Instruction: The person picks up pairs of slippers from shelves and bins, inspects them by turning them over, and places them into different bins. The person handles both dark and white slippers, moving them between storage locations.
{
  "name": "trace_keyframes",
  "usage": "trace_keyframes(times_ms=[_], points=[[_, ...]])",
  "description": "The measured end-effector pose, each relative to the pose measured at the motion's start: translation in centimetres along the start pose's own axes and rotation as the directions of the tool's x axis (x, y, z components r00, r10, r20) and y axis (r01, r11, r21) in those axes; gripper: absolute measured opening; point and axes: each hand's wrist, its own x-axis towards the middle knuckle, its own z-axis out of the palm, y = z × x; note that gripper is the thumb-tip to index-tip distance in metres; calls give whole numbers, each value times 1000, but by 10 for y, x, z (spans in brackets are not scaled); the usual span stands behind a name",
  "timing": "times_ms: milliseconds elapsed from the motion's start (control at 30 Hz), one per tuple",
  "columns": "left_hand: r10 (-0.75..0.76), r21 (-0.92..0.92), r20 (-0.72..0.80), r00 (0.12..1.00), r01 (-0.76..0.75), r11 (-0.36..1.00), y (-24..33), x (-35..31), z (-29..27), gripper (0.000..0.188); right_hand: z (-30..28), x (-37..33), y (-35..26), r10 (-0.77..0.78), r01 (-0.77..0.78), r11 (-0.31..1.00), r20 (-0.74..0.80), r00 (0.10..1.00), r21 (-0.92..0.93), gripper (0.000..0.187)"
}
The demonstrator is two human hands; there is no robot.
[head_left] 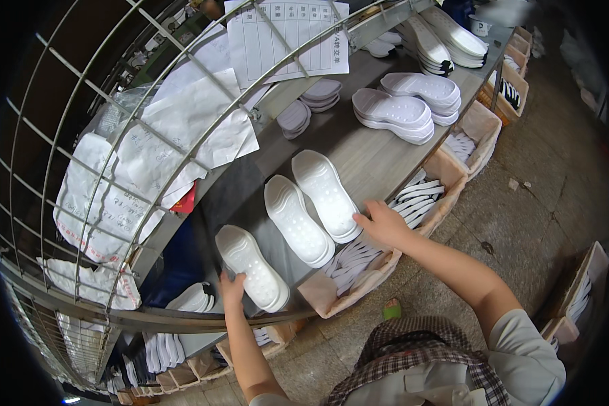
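Note:
Three white shoe soles lie face up on the grey bench: a left sole (pixel 250 267), a middle sole (pixel 298 220) and a right sole (pixel 325 195). Small raised dots cover part of their upper faces. Beside the outer edge of the left sole is my left hand (pixel 233 291), thumb and fingers apart, the thumb close against the rim. My right hand (pixel 386 223) reaches in from the right with its fingers apart. Its thumb tip meets the heel end of the right sole. Whether either hand bears on a sole cannot be made out.
Stacked pale soles (pixel 394 115) and more white soles (pixel 453 37) stand farther along the bench (pixel 250 179). A cloth-lined bin (pixel 318 294) of soles hangs by its near edge. Wire mesh (pixel 108 155) with papers (pixel 196 128) borders the left.

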Motion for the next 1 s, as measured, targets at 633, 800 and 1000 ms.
trace_keyframes(times_ms=[633,800,1000], points=[[192,-280,292,937,-108,954,84,-116,106,67,-104,-237,142,-31,-464,145,473,881,874,72],[274,-275,575,771,-133,952,126,-212,128,75,-138,-349,214,545,-427,188,268,794,884,62],[160,-9,861,483,-300,954,98,-240,293,69,-112,-393,294,880,-575,322,-13,475,753,47]])
